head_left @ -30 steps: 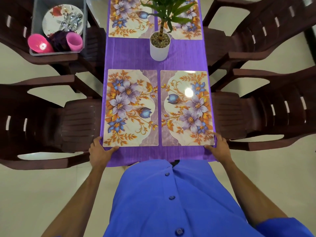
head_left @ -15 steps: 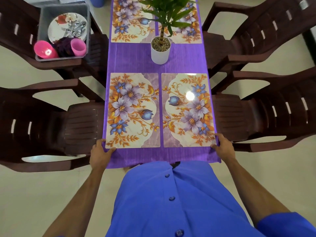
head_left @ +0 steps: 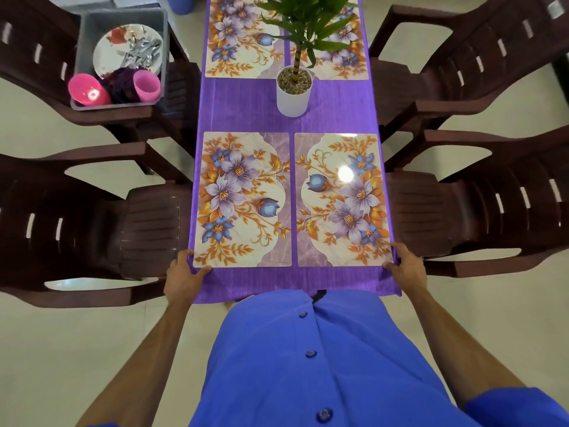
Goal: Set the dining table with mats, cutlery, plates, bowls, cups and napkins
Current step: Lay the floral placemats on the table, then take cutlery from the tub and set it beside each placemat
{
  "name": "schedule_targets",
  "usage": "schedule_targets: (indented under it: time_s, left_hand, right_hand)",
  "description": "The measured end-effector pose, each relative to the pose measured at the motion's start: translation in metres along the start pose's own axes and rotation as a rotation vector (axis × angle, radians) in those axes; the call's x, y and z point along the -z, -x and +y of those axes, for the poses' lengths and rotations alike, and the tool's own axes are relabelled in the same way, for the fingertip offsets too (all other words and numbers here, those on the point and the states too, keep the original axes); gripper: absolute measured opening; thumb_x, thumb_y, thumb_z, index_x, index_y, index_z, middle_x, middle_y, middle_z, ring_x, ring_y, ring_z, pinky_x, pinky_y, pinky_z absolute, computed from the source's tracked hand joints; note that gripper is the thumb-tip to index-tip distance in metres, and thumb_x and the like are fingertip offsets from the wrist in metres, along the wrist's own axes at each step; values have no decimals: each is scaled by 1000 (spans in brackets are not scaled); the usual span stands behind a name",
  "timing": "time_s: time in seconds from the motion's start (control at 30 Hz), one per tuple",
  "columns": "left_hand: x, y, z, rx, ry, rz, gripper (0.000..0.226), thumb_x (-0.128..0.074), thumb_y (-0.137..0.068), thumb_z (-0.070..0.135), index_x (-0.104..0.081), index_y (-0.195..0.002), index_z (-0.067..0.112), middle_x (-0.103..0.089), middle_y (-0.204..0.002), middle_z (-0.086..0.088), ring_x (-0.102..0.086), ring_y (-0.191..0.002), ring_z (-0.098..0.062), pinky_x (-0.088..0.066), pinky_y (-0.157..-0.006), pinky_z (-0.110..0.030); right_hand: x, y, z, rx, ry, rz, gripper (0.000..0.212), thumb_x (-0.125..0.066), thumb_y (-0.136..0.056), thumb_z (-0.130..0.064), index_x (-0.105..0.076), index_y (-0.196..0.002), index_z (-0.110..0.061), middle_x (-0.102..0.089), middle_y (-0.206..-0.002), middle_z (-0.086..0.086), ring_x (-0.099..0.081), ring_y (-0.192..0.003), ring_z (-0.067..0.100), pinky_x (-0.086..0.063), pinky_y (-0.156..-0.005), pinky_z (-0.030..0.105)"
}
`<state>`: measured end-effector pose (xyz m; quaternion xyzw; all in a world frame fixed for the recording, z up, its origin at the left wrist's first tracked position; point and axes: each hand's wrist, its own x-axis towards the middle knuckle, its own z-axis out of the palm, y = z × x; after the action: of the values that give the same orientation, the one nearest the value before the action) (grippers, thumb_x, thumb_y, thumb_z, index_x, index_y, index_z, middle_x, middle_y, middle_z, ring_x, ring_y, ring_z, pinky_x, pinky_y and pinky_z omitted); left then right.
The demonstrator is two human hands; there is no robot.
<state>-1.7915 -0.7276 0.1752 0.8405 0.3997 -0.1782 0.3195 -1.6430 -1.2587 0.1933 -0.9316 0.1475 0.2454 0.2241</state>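
Observation:
Two floral mats lie side by side at the near end of the purple-clothed table (head_left: 246,106). My left hand (head_left: 183,277) holds the near left corner of the left mat (head_left: 243,198), thumb along its near edge and fingers at its side. My right hand (head_left: 406,266) holds the near right corner of the right mat (head_left: 341,208) the same way. Two more mats (head_left: 240,35) lie at the far end. On the far left chair a grey tub (head_left: 123,104) holds plates (head_left: 114,53), cutlery (head_left: 141,53), a pink bowl (head_left: 87,89), a pink cup (head_left: 146,86) and something dark purple.
A white pot with a green plant (head_left: 292,94) stands mid-table between the mat pairs. Dark brown plastic chairs flank the table: near left (head_left: 147,229), near right (head_left: 431,211), far right (head_left: 446,57). My blue shirt hides the table's near edge.
Both hands stay at the outer near corners of the two mats. My view has tilted, so the table and tub sit lower in the frame.

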Motion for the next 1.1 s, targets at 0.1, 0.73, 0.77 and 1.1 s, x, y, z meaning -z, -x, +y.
schedule_targets:
  time_s: [0.1, 0.73, 0.77, 1.1]
  left_hand:
    - [0, 0, 1, -1, -4, -5, 65, -84, -85, 43, -48, -135, 20, -60, -129, -12, -64, -113, -35, -59, -88, -57]
    - [-1, 0, 3, 2, 15, -20, 65, -82, -88, 40, -46, -137, 17, -59, -130, -16, -63, -114, -38, -57, -88, -56]
    - [0, 1, 2, 6, 14, -24, 65, -82, -88, 40, -47, -137, 17, -58, -131, -17, -62, -116, -39, -57, -90, -57]
    - [23, 35, -36, -107, 82, 71, 58, -78, -92, 41, -50, -139, 22, -56, -138, -10, -56, -127, -28, -55, -95, -47]
  right_hand:
    - [1, 2, -1, -16, -28, 9, 56, -76, -92, -18, -52, -143, -18, -69, -125, 12, -66, -114, 37, -57, -92, 50]
    - [0, 7, -16, -44, 32, 6, 53, -72, -94, -16, -49, -142, -14, -65, -128, 17, -62, -119, 40, -54, -93, 53]
    - [-1, 8, -19, -58, 99, 10, 53, -71, -94, -18, -49, -142, -14, -62, -130, 18, -58, -121, 42, -52, -95, 55]
    - [-55, 47, -88, 259, 291, 204, 45, -63, -91, -10, -54, -134, -4, -55, -133, 25, -54, -120, 46, -52, -87, 58]
